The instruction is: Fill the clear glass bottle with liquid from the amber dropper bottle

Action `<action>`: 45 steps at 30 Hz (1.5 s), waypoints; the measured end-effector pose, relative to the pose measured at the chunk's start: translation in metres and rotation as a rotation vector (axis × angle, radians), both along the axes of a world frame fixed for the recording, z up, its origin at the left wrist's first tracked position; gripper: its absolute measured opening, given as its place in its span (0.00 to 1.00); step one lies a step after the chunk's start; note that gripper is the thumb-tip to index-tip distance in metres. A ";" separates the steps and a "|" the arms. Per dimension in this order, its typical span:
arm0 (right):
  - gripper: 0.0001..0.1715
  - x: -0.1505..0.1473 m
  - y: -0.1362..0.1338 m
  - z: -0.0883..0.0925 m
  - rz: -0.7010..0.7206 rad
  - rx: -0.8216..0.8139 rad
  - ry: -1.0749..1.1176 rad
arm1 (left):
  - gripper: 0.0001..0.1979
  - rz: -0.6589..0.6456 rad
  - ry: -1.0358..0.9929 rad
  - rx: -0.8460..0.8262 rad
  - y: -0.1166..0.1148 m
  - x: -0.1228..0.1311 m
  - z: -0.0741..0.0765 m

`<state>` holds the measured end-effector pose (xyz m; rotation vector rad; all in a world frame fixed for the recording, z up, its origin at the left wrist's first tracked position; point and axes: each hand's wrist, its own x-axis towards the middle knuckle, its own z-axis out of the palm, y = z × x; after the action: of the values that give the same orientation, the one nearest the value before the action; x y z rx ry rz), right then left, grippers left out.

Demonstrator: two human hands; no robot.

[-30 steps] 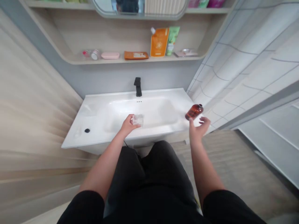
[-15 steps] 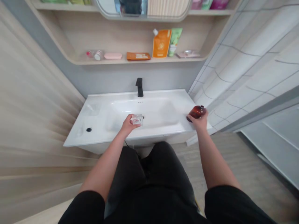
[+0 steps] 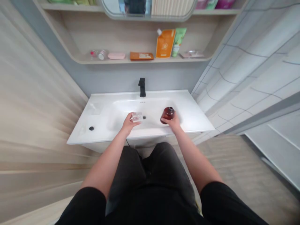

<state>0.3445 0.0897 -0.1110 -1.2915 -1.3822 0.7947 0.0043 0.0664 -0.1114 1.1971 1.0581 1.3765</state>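
Note:
Over the left half of the white sink basin [image 3: 152, 103], my left hand [image 3: 128, 123] is closed around a small clear cup [image 3: 137, 117]. What the cup contains, if anything, I cannot tell. My right hand [image 3: 173, 122] grips a reddish-brown bottle [image 3: 167, 113] above the basin's right side. The bottle has an open dark neck and leans slightly to the right. A gap separates cup and bottle, with the drain hole [image 3: 144, 117] showing just right of the cup.
A black faucet [image 3: 142, 87] stands behind the basin. On the left of the counter lie a small round black object [image 3: 91, 128] and a clear item [image 3: 95, 108]. Above, the shelf [image 3: 112, 62] holds an orange pouch [image 3: 165, 43], a green tube [image 3: 179, 42] and a pink case [image 3: 116, 56].
My right hand has carried the brown bottle leftward from the counter's right end to over the basin. My left hand still holds the cup in nearly the same place.

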 end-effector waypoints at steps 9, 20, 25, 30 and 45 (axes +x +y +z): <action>0.51 -0.111 0.008 0.007 0.284 -0.118 0.098 | 0.45 0.064 0.049 0.071 0.015 -0.021 0.014; 0.52 -0.122 0.009 0.002 0.396 -0.104 -0.114 | 0.43 0.105 0.074 0.114 0.033 -0.043 -0.007; 0.53 -0.121 0.010 -0.001 0.407 -0.092 -0.155 | 0.43 0.100 0.049 0.152 0.038 -0.047 -0.013; 0.52 -0.120 0.010 -0.003 0.415 -0.080 -0.179 | 0.43 0.072 0.054 0.164 0.038 -0.050 -0.018; 0.51 -0.121 0.008 -0.002 0.371 -0.090 -0.248 | 0.44 0.021 0.101 0.225 0.032 -0.049 -0.013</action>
<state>0.2236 0.0979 -0.1130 -1.2496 -1.8376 0.9781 -0.0448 0.0980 -0.1247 1.4357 1.0068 1.4946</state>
